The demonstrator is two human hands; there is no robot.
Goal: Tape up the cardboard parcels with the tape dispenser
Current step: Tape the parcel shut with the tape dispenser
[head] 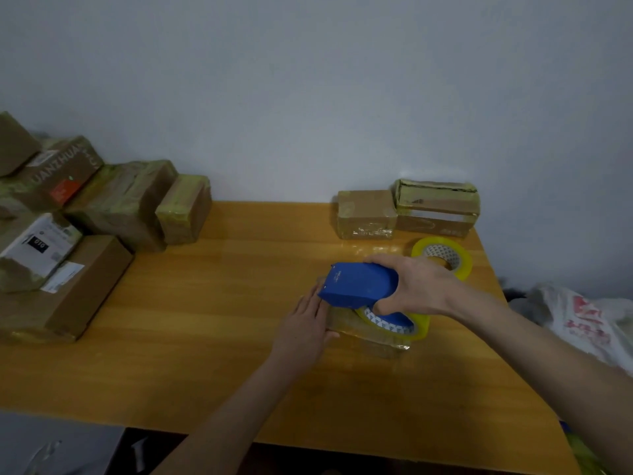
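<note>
Right hand [421, 286] clamped round tape dispenser [358, 284] — parcel [380, 347] just beneath, running left-right; left hand [305, 327], fingers straight, pins its left end.

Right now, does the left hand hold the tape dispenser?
No, the right hand grips the tape dispenser; the left hand rests on the parcel.

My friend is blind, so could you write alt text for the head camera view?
A person's right grip holds a blue tape dispenser over a small parcel while the left grip steadies it on a wooden table. A spare tape roll and more parcels sit nearby.
</note>
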